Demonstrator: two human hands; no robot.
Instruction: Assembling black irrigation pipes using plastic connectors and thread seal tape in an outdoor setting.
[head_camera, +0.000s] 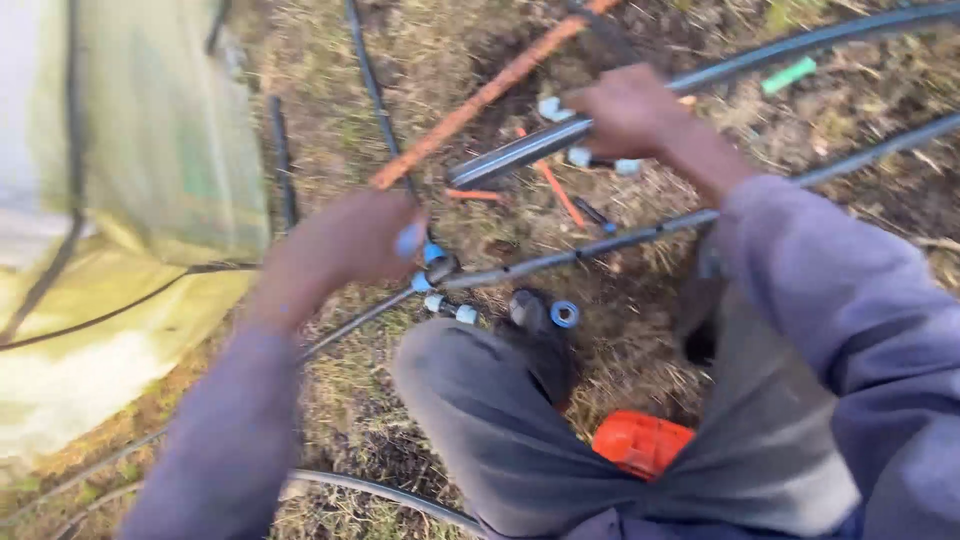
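Note:
My right hand (632, 110) is closed around a thick black pipe (520, 153) whose cut end points left, over dry grass. My left hand (340, 243) is blurred and holds a small pale blue fitting (409, 240) beside a black and blue coupling (436, 266) on a thinner black pipe (600, 245). Loose blue and white fittings (452, 310) and a blue ring (565, 314) lie on the ground by my bent knee (470, 390).
An orange handled tool (480, 98) lies diagonally across the grass. A yellow-green tarp (130, 200) covers the left side. An orange object (640, 442) sits by my leg. More black hoses (375, 90) cross the ground, and a green piece (789, 75) lies at top right.

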